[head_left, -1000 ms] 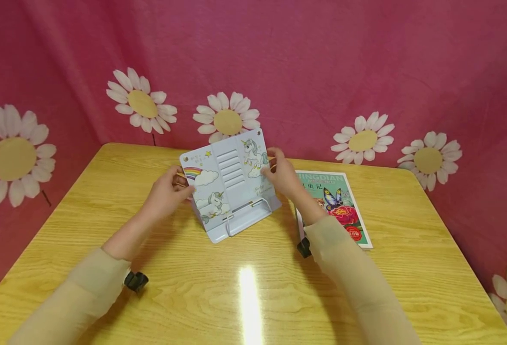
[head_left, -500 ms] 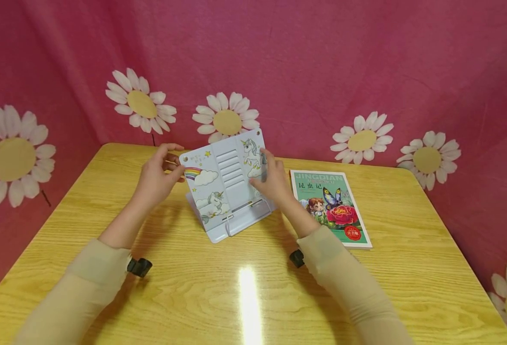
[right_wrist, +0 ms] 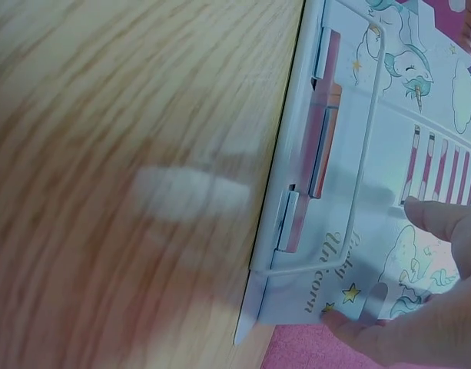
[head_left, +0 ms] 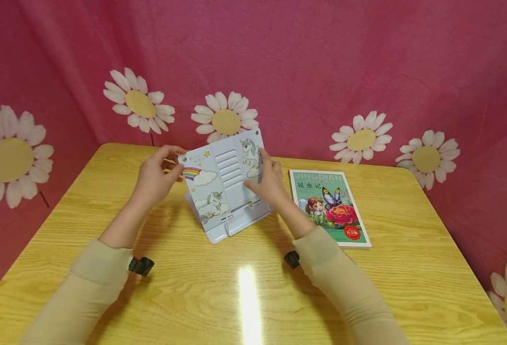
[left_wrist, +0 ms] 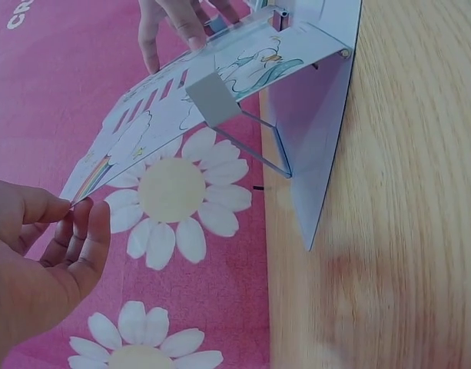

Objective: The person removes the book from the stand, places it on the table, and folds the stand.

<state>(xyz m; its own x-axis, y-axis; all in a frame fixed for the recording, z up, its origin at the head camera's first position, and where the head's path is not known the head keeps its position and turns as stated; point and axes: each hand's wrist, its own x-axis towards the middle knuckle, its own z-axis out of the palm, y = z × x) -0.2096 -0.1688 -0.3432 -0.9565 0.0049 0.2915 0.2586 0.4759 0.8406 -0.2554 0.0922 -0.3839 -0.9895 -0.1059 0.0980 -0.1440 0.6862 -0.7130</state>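
Note:
A white metal book stand (head_left: pixel 236 194) with unicorn and rainbow pictures stands on the table, its slotted panel leaning back above a flat base (left_wrist: pixel 316 169). My left hand (head_left: pixel 154 175) pinches the panel's upper left corner between thumb and fingers. Spread over the panel's right side, my right hand (head_left: pixel 272 182) touches its front, with the thumb (right_wrist: pixel 431 215) near the slots. Behind the panel, a wire support leg (left_wrist: pixel 280 150) reaches down to the base. A wire page holder (right_wrist: pixel 366 154) runs along the lower front lip.
Right of the stand, a green children's book (head_left: pixel 331 206) with a butterfly and red flower on its cover lies flat. The wooden table (head_left: pixel 171 297) backs onto a pink curtain (head_left: pixel 287 72) printed with daisies.
My left hand has shifted up to the panel's top left corner. My right hand has moved left from the side edge onto the front, uncovering the book. The stand stays put.

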